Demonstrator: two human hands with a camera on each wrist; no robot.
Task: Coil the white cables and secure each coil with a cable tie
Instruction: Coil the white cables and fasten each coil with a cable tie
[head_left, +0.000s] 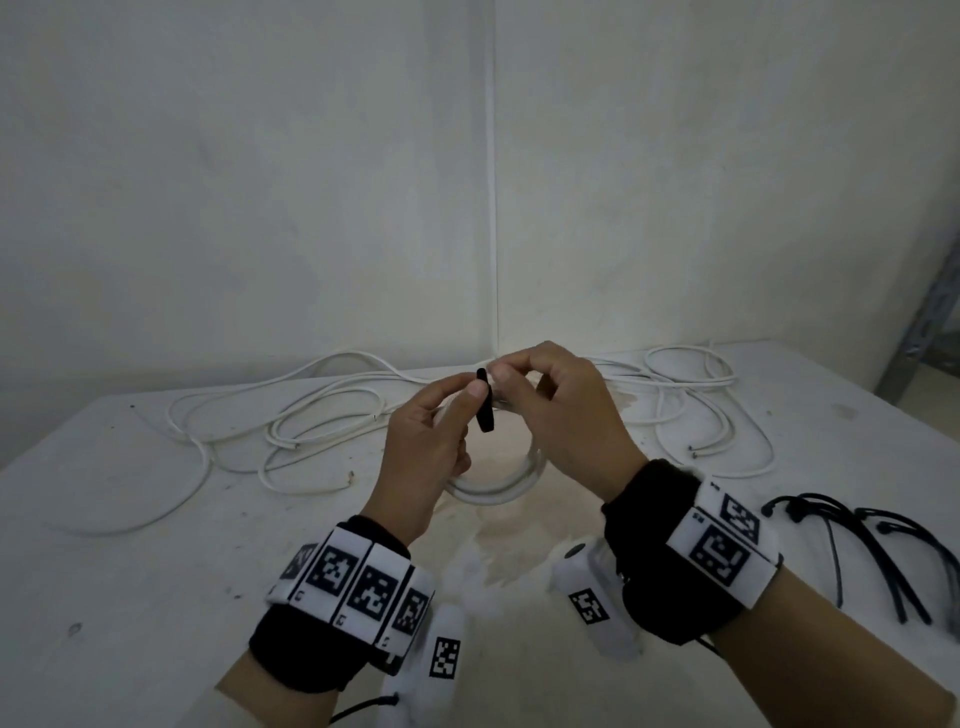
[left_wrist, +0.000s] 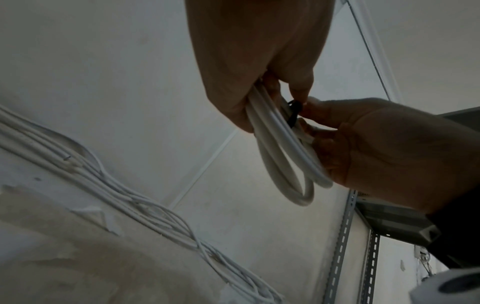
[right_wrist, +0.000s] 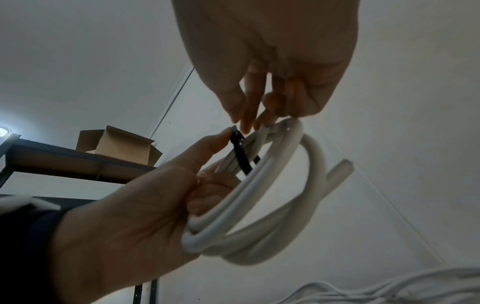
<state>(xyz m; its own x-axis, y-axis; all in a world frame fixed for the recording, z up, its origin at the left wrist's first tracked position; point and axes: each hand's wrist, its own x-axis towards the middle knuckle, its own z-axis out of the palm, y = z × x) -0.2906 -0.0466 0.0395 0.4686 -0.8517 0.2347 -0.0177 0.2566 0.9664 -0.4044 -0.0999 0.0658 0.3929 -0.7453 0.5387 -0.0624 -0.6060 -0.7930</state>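
A small coil of white cable (head_left: 500, 488) hangs in the air between my two hands above the table. My left hand (head_left: 457, 397) has its fingers curled through the coil (right_wrist: 272, 197) and its thumb against a black cable tie (head_left: 485, 402) that wraps the top of the coil. My right hand (head_left: 506, 373) pinches the tie (right_wrist: 240, 152) at its upper end, just above the strands. From the left wrist the tie (left_wrist: 294, 112) shows as a short black band where both hands meet on the coil (left_wrist: 280, 148).
Loose white cables (head_left: 311, 415) sprawl across the back of the white table (head_left: 130, 519), with more at the right (head_left: 691, 395). Several spare black cable ties (head_left: 872, 545) lie at the right edge. A metal shelf (head_left: 930, 312) stands beyond, and a cardboard box (right_wrist: 116, 144) sits on another.
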